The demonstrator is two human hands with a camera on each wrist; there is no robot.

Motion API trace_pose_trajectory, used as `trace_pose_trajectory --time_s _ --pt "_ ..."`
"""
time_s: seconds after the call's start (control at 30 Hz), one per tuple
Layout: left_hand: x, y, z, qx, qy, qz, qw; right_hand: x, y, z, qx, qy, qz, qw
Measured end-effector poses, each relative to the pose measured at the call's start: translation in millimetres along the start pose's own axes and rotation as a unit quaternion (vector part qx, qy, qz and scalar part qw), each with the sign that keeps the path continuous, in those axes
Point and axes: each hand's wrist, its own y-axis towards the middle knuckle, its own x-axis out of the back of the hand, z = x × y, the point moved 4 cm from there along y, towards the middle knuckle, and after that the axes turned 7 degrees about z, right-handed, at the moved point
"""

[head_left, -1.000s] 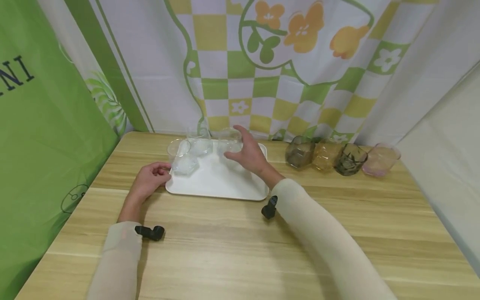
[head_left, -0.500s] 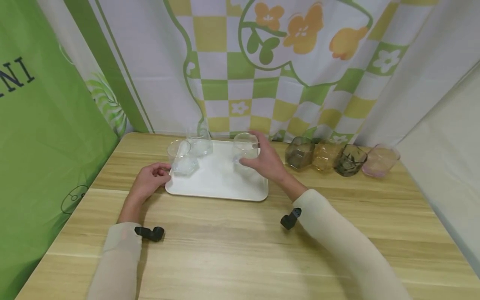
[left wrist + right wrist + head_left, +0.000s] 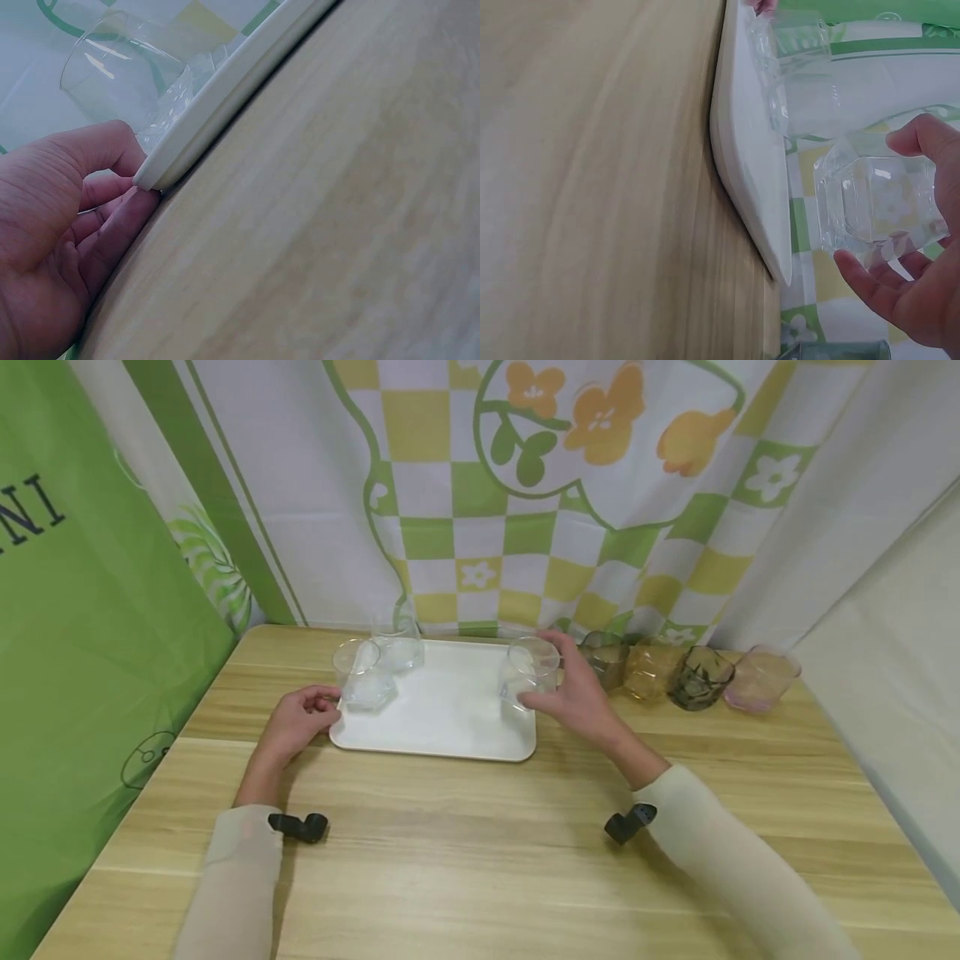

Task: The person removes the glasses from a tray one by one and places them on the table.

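Observation:
A white rectangular tray (image 3: 442,718) lies on the table. My left hand (image 3: 298,724) holds its left edge, fingertips at the rim (image 3: 210,105) in the left wrist view. Thumb and fingers of my right hand (image 3: 588,703) grip a clear drinking glass (image 3: 531,662) around its side; the right wrist view shows this glass (image 3: 877,199) raised off the tray, over its right end. Two other clear glasses stand upright on the tray's left part: one glass (image 3: 365,681) near my left hand, the second glass (image 3: 397,647) behind it.
Right of the tray stands a row of tinted glasses: a dark grey glass (image 3: 604,660) partly behind my right hand, an amber glass (image 3: 649,672), a dark patterned glass (image 3: 701,679) and a pink glass (image 3: 761,681). A patterned curtain (image 3: 480,543) hangs behind the wooden table (image 3: 450,852).
My right hand has moved to the right with the clear glass, from the tray's middle back to above its right end. The left hand and the other glasses have stayed put.

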Motion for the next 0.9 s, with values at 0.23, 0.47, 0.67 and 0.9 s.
trace_pose_trajectory --time_s 0.23,0.47,0.67,0.9 --pt "-1.8 2.0 0.6 -0.009 -0.014 0.002 0.9999 19 -25 -8 -0.005 0.014 -0.021 1.0" --pt "0.6 0.9 -2.6 -0.01 -0.002 0.003 0.9999 38 -43 -11 -0.001 0.017 -0.036 0.999" --pt "1.2 1.4 -3.4 -0.005 0.001 0.001 1.0 55 -61 -15 -0.019 0.017 -0.037 0.999" --pt "1.3 -0.2 -1.3 -0.001 0.012 0.0 0.9999 77 -83 -23 -0.036 -0.001 -0.057 0.998"
